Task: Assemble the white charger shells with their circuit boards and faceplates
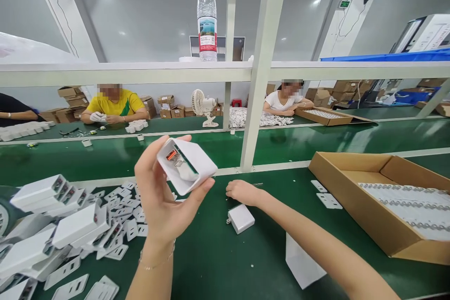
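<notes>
Nearest, a heap of white cases (77, 225) and flat white plates (70, 286) was piled on the left of the green table (207, 262). A white sheet (302, 265) was partly covered by the right forearm, which was stretched in from the lower right corner. The left forearm was held upright, and a thin bracelet (158, 266) was worn on its wrist. By the left hand (160, 204), one white case (201, 161) was gripped between the thumb and the bent fingers and was kept up above the table. The case was tipped, so its open end was shown, with a green edge and an orange-red part inside. The right hand (242, 192) was held low over the table with its fingers curled down; whether anything was pinched could not be told. Just below it, a small white block (242, 219) was seen. To the right, a cardboard box (351, 206) was set down. Farther off, a small fan (204, 105) was placed between two seated people.
</notes>
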The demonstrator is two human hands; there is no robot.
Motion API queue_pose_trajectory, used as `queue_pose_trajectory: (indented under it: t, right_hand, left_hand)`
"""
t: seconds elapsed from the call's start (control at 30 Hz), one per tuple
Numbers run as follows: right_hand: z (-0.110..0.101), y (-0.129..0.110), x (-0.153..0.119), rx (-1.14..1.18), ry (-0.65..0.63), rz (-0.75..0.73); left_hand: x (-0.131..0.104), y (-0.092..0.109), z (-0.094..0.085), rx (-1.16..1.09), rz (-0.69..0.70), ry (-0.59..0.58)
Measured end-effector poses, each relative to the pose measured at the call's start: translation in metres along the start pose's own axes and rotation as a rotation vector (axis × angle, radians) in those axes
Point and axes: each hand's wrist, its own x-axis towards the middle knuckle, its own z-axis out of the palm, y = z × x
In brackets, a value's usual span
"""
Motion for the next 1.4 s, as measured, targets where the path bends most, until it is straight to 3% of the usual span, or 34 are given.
queue_pose_trajectory:
  t: [0.1, 0.2, 0.37, 0.43, 0.5, 0.63, 0.7, 0.9, 1.4]
  right_hand:
    - [-0.002, 0.004, 0.002, 0.098, 0.063, -0.013]
    - [-0.018, -0.001, -0.002, 0.276, 0.301, 0.004]
    - [-0.081, -0.033, -0.015, 0.674, 0.936, -0.001]
    - [-0.109, -0.055, -0.024, 0.798, 1.110, -0.053]
    - [-0.131, -0.081, -0.032, 0.922, 1.200, -0.135]
    - [-0.149, -0.125, -0.043, 1.336, 1.128, -0.455]
    - [-0.149, -0.133, -0.044, 1.361, 1.088, -0.525]
    - [-0.145, -0.131, -0.040, 0.964, 1.231, -0.496]
    - [-0.143, -0.133, -0.037, 0.955, 1.204, -0.421]
  left_hand:
    - [-0.001, -0.006, -0.002, 0.022, -0.018, 0.005]
    - [-0.002, -0.012, -0.009, 0.034, -0.045, -0.021]
    - [-0.001, -0.016, -0.015, -0.029, 0.065, -0.267]
    - [-0.001, -0.016, -0.013, 0.018, 0.119, -0.356]
    - [-0.002, -0.015, -0.009, 0.104, 0.149, -0.412]
    - [-0.001, -0.014, -0.005, 0.216, 0.192, -0.472]
    - [0.000, -0.012, -0.005, 0.243, 0.196, -0.492]
    - [0.001, -0.004, -0.011, 0.309, 0.184, -0.551]
    - [0.001, -0.001, -0.013, 0.333, 0.125, -0.590]
